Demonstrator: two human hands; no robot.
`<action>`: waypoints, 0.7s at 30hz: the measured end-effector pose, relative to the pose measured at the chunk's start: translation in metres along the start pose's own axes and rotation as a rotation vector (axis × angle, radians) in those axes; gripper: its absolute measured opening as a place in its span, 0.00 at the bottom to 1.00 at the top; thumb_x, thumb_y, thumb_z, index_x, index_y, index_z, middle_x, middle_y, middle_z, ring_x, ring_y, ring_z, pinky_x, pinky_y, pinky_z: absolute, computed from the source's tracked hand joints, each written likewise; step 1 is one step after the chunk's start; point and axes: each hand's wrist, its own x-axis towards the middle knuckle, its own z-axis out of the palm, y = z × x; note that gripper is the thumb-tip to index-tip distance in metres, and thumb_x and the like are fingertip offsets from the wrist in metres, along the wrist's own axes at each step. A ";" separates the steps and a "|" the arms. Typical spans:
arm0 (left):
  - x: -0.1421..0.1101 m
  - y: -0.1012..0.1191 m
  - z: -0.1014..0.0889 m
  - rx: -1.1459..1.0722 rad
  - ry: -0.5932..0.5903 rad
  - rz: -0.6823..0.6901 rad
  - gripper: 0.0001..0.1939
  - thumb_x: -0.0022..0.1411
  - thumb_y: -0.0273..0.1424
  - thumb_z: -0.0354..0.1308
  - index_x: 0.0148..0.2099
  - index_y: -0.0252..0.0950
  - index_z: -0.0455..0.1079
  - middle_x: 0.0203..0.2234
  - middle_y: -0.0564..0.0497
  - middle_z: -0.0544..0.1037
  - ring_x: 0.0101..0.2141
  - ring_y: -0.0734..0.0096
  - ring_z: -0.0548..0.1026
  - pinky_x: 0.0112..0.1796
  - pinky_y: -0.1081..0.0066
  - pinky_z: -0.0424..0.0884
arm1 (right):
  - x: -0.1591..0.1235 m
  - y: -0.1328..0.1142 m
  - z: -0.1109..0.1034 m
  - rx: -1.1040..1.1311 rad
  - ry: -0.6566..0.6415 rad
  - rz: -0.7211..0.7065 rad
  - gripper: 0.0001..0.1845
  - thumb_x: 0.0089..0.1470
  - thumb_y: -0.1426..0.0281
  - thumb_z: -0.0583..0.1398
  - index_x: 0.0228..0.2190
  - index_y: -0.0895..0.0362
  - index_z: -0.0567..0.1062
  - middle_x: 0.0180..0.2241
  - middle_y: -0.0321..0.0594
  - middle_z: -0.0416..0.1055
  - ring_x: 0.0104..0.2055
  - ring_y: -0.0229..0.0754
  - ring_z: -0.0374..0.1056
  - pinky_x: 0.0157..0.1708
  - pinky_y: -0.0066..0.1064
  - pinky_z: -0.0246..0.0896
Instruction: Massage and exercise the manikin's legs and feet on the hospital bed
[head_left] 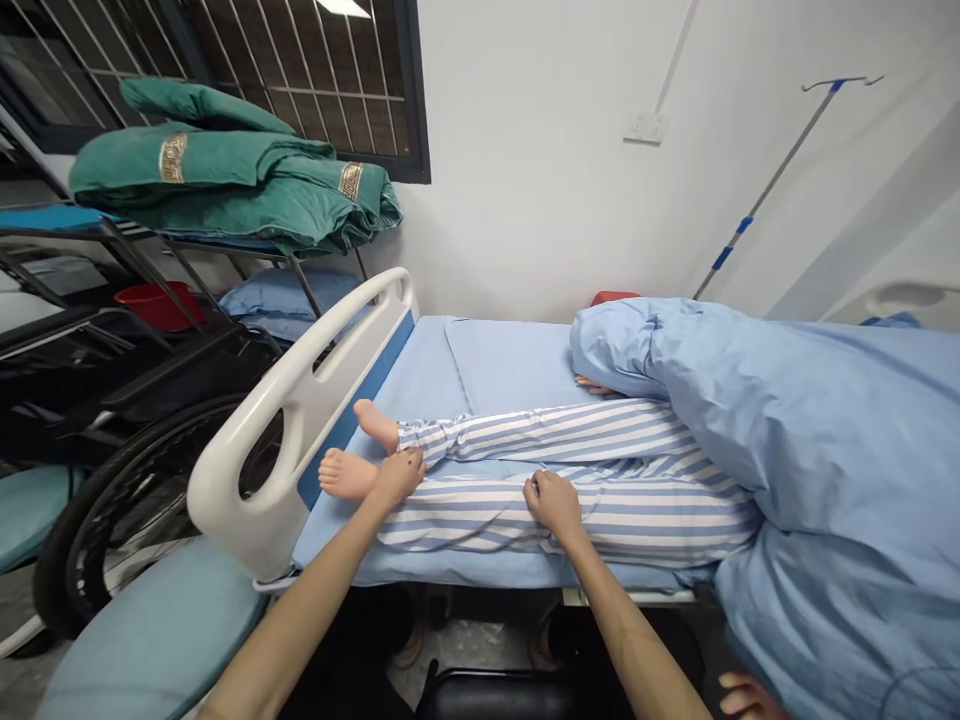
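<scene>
A training manikin lies on the bed in blue-and-white striped trousers (480,515), its bare feet (349,473) toward the footboard. My left hand (400,477) is closed over the nearer leg at the ankle, by the trouser cuff; its fingertips are partly hidden. Around the knee of the same leg, my right hand (556,505) rests with curled fingers on the striped cloth. A bunched light-blue quilt (810,440) covers the manikin's upper body. One manikin hand (592,385) shows from under the quilt on the far side, another (742,692) at the near edge.
The white footboard (247,440) rises at the left end of the bed (510,350). Beyond it are a wheelchair (82,560) and a rack with folded green quilts (240,180). Teal stools (165,630) stand at lower left. An IV pole (780,180) leans at back right.
</scene>
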 end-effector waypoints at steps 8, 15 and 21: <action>-0.020 0.020 0.006 0.067 -0.382 1.110 0.19 0.64 0.30 0.47 0.56 0.40 0.67 0.45 0.42 0.76 0.51 0.54 0.71 0.49 0.59 0.67 | 0.000 0.001 0.004 -0.007 0.028 -0.006 0.14 0.62 0.67 0.52 0.32 0.57 0.76 0.33 0.41 0.77 0.37 0.40 0.71 0.37 0.30 0.48; -0.024 0.056 0.035 0.305 -0.367 1.303 0.32 0.58 0.28 0.51 0.64 0.22 0.59 0.53 0.31 0.72 0.54 0.48 0.68 0.57 0.56 0.58 | 0.001 0.000 0.003 -0.033 0.029 -0.005 0.13 0.62 0.68 0.53 0.31 0.57 0.76 0.32 0.39 0.77 0.36 0.40 0.70 0.36 0.30 0.47; -0.001 0.070 0.042 0.435 -0.570 1.299 0.25 0.59 0.34 0.52 0.57 0.30 0.67 0.50 0.33 0.76 0.49 0.47 0.74 0.49 0.55 0.63 | 0.000 0.001 0.002 -0.030 0.006 -0.013 0.13 0.61 0.70 0.52 0.30 0.57 0.75 0.31 0.39 0.76 0.35 0.40 0.69 0.35 0.30 0.47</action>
